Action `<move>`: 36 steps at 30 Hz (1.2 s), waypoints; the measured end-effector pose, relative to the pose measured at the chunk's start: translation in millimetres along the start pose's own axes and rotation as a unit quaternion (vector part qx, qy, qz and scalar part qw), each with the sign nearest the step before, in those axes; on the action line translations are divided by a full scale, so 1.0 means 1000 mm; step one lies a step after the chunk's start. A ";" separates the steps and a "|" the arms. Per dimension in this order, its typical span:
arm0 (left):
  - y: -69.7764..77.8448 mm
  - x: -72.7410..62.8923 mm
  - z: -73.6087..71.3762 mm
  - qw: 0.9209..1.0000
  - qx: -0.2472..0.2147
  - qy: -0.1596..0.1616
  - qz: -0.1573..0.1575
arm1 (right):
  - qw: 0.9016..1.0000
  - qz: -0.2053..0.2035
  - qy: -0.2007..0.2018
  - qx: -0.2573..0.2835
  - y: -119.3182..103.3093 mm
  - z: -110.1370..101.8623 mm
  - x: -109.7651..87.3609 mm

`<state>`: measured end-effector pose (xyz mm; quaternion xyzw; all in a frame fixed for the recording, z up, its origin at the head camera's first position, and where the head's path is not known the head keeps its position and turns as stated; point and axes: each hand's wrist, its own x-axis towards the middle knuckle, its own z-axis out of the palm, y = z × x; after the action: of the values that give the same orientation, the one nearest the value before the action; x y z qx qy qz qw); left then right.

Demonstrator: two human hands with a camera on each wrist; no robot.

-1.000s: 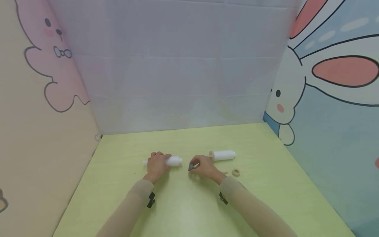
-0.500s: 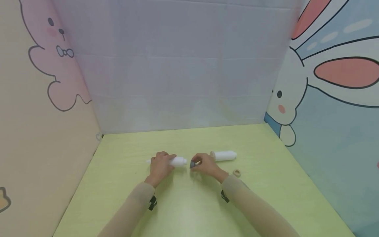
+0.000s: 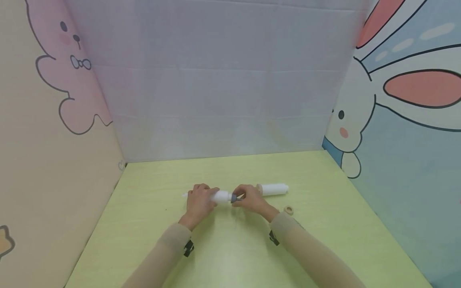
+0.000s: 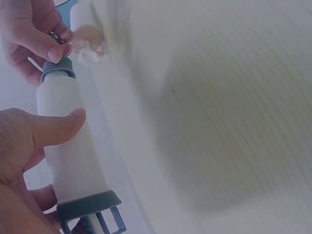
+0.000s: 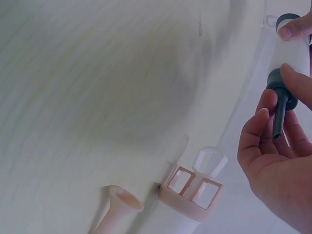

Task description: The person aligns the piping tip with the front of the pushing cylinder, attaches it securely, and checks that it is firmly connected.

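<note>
My left hand (image 3: 199, 202) grips a white syringe (image 3: 221, 197) with a thick barrel, lying almost level just over the table. In the left wrist view my thumb lies along the barrel, and a dark grey collar (image 4: 90, 204) with open loops closes its rear end. My right hand (image 3: 250, 199) pinches a grey nozzle (image 5: 279, 107) that has a wide cap and a thin spout. That cap meets the narrow front neck of the barrel; whether it is threaded on, I cannot tell. The spout points away from the barrel, toward my right palm.
Behind my right hand lies a second white syringe (image 3: 273, 189) with a beige collar (image 5: 187, 204). A beige nozzle (image 5: 119, 204) with a flared end lies beside it. Patterned panels stand left and right of the table (image 3: 230, 248), and a pale sheet (image 3: 223, 92) hangs behind.
My left hand has moved right with the white syringe. The gap between its front neck and the grey nozzle has closed. My right hand has kept its pinch and hardly shifted.
</note>
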<state>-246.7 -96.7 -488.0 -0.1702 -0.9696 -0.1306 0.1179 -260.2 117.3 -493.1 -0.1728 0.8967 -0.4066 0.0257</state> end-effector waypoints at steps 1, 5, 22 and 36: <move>0.000 0.000 0.000 1.000 0.001 0.001 0.001 | 1.000 -0.001 -0.001 0.003 0.000 0.000 0.000; 0.001 0.000 0.000 1.000 0.001 0.001 0.002 | 1.000 0.002 -0.005 0.020 -0.003 -0.001 0.000; 0.005 -0.001 -0.001 1.000 -0.004 0.009 0.002 | 0.995 -0.011 -0.014 0.095 -0.001 -0.001 -0.001; 0.008 0.003 0.002 0.999 -0.035 -0.014 0.006 | 0.992 -0.010 0.000 0.125 0.010 -0.006 0.002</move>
<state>-247.0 -87.7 -486.7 -0.1814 -0.9650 -0.1614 0.0993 -266.4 127.3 -496.6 -0.1774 0.8369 -0.5160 0.0435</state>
